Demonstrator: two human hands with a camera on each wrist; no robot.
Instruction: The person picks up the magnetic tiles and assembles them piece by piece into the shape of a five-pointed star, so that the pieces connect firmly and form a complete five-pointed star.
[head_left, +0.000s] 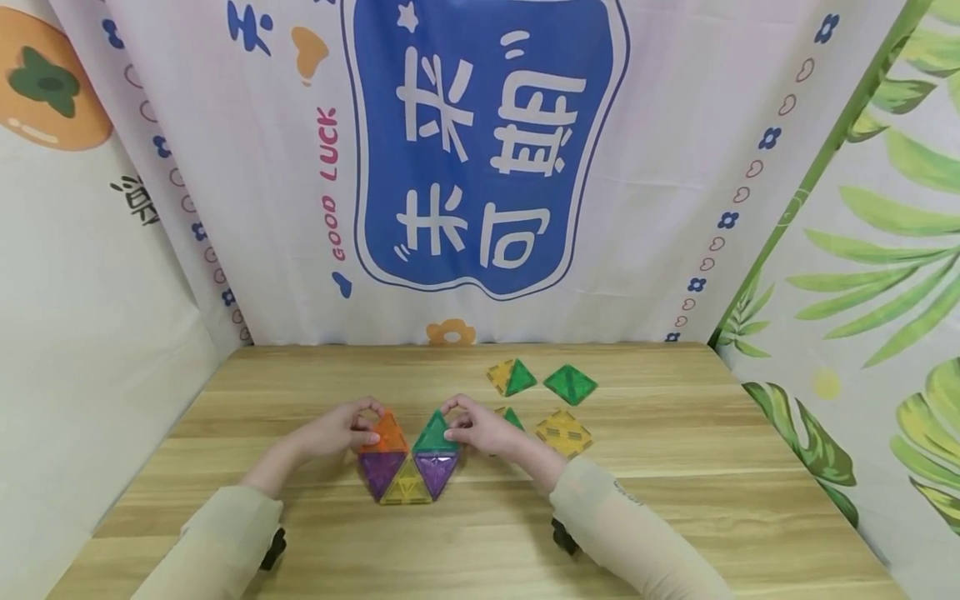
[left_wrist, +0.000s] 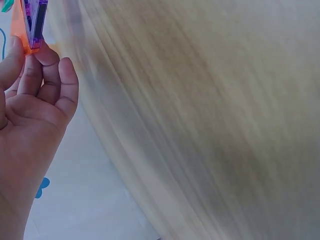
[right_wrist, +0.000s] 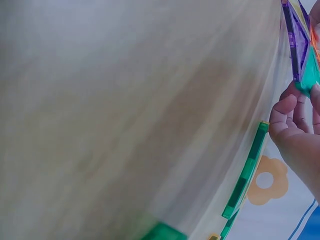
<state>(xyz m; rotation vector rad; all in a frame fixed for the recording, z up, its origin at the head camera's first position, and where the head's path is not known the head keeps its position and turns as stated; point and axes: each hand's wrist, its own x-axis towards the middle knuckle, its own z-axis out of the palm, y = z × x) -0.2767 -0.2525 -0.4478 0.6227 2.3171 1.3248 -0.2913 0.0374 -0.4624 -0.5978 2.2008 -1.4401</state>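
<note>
Several see-through triangular magnetic tiles stand joined in a ring-like row on the table in the head view. My left hand pinches the orange triangle tile between thumb and fingers. On the other side, my right hand pinches the teal triangle tile. Below the orange one is a purple tile, and a second purple tile joins the teal one. A yellow tile sits between the purple pair. In the left wrist view, the thumb and fingertips hold the orange tile's end.
Right of the hands lie a yellow-and-green tile pair, a green diamond and a yellow diamond. Another green tile is partly hidden by the right hand. A printed curtain hangs at the wooden table's back edge.
</note>
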